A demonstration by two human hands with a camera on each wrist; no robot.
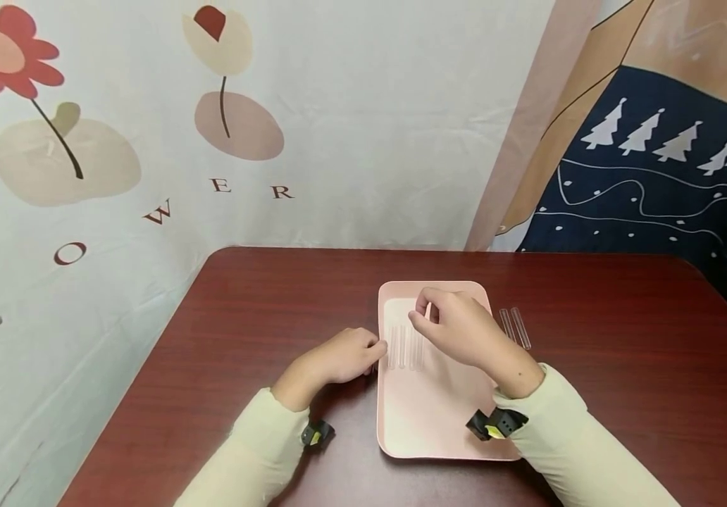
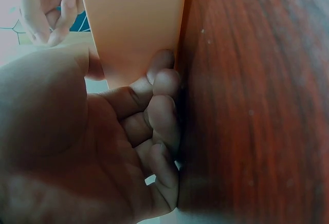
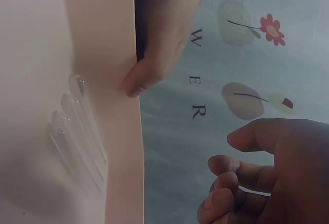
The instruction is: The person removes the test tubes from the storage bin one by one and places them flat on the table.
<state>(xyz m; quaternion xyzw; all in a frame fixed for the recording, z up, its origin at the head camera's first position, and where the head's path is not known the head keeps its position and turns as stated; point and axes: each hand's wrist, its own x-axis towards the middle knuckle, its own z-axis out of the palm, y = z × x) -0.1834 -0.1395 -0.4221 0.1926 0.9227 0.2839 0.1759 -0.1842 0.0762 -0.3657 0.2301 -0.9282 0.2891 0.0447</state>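
Tubes are laid side by side in the pink tray, their rounded ends shown only in the right wrist view. The tray's left edge is gripped by the left hand; the right hand is held above, loosely curled, empty. Two more tubes lie on the brown table just right of the tray, before a flowered cloth.

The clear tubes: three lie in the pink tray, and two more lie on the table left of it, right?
Not quite. The two spare tubes lie on the table right of the pink tray, not left; the head view shows it. The tray tubes are there as you say.
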